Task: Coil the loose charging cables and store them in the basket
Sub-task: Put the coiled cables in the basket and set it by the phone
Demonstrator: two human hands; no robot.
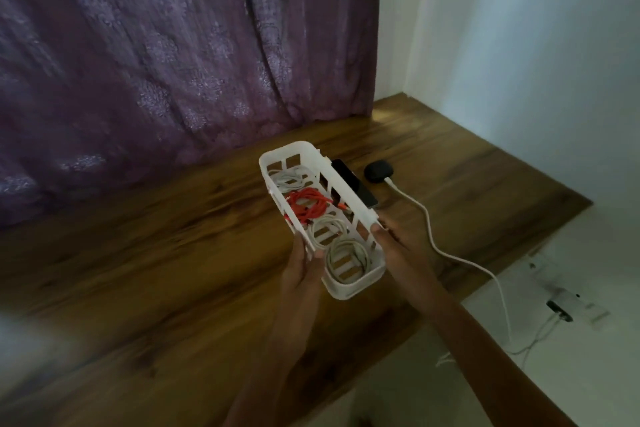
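From my remote seat I see both hands on the long white slotted plastic basket (348, 289), which is over the brown wood-grain table (173, 236). The left hand (304, 274) grips the basket's left long wall near its close end, with the thumb hooked over the rim. The right hand (398, 243) clamps the opposite wall, its thumb pressed on the rim. I cannot tell whether the basket's base touches the table or is held just above it.

Four coiled cables lie in a row inside the basket. A white coiled cable (287, 178) sits at the far end, then a red-orange coiled cable (306, 204). A second white coil (327, 229) comes next, and a third white coil (346, 255) lies at the end nearest me.

Just beside the basket's right wall a flat black phone (356, 184) lies on the table. Near it is a small round black device (377, 172) with a thick white cord (429, 229) plugged in. The cord runs over the table edge towards a blurred white adapter (561, 305) on the pale floor. A purple patterned curtain (138, 62) hangs behind the table, beside a white wall (519, 45).
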